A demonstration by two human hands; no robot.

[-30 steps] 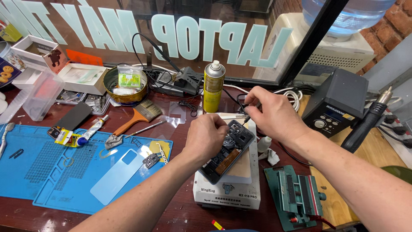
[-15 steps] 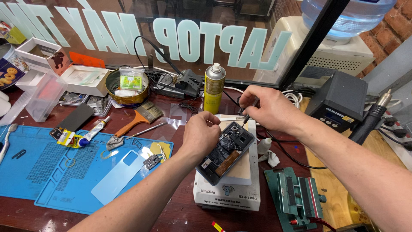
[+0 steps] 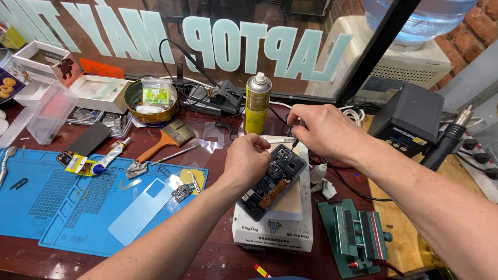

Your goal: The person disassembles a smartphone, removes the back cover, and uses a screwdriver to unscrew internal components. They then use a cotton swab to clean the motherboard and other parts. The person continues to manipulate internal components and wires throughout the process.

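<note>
Opened black smartphone (image 3: 271, 182) with bare circuitry lies tilted on the white heating pad box (image 3: 272, 228). My left hand (image 3: 249, 158) clamps its edge; my right hand (image 3: 317, 128) pinches a thin dark tool (image 3: 294, 141). One slip could gouge components.

A dark reddish wooden table (image 3: 218, 259) carries everything, with a blue work mat (image 3: 46, 207) as landmark. Right of the mat stands a white heating plate unit (image 3: 272, 231), then a green clamp jig (image 3: 358, 236). Behind the mat lie a brush (image 3: 166, 140), a round tin (image 3: 151, 103) and 1 yellow spray can (image 3: 258, 103).
</note>
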